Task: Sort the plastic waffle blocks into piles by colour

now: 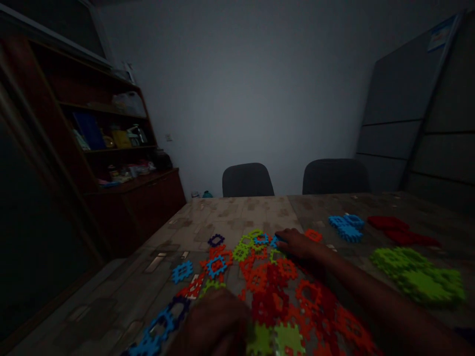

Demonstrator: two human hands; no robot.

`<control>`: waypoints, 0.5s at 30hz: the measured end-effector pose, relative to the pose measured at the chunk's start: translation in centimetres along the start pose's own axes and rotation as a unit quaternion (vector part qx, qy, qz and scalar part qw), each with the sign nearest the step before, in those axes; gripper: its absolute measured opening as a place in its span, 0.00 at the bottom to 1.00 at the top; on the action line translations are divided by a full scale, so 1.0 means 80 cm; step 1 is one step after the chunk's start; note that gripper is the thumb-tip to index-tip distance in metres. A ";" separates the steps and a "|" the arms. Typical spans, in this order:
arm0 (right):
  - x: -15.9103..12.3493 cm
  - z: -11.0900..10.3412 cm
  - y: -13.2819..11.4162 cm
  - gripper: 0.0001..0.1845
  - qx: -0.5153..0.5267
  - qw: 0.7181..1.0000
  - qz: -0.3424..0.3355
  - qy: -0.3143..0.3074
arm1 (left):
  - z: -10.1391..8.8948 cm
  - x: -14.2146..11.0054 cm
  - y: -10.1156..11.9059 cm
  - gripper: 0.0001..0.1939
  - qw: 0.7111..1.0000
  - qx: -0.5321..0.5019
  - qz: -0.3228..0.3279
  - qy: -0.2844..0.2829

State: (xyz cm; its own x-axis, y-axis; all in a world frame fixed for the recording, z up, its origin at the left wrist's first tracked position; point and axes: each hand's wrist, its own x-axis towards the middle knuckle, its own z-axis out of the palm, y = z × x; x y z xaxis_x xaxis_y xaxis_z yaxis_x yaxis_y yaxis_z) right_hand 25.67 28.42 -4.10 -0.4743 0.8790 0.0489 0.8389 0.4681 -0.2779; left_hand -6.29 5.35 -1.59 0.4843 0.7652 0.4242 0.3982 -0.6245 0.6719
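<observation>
Plastic interlocking tiles with toothed edges lie in a loose pile of red and orange (260, 279), mixed with green and blue ones. At the pile's far side, my right hand (296, 242) is closed with its fingertips on a blue interlocking tile (275, 241), partly hidden by the fingers. My left hand (215, 321) is low at the near side, over the pile beside a green tile (289, 338). It is dark and blurred, so its fingers and anything in them cannot be made out. Left of it lie blue tiles (159, 326) and a dark purple tile (178, 309).
To the right are separate groups of blue tiles (347, 227), red tiles (393, 230) and green tiles (419, 274) on the patterned table (208, 212). Two dark chairs (248, 179) stand behind it. A wooden cabinet (137, 198) is at the left.
</observation>
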 end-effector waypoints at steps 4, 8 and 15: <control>-0.021 -0.011 0.033 0.20 0.012 0.998 0.013 0.063 | -0.128 -0.055 -0.087 0.21 0.937 0.256 -0.154 0.181; -0.040 -0.011 0.081 0.17 0.009 0.993 0.066 0.100 | -0.185 -0.151 -0.129 0.38 0.858 0.305 -0.308 0.277; -0.068 0.026 0.069 0.15 0.032 0.992 0.036 0.114 | -0.098 -0.158 -0.089 0.37 0.879 0.177 -0.376 0.235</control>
State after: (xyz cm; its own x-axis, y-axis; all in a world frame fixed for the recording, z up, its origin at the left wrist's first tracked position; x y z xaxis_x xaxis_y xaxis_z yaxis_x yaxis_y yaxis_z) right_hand 32.33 26.03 -7.92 -0.3348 0.9111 0.2405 0.8460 0.4030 -0.3491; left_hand -21.35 1.36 -6.97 -0.3613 0.9105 0.2009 0.7253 0.1390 0.6743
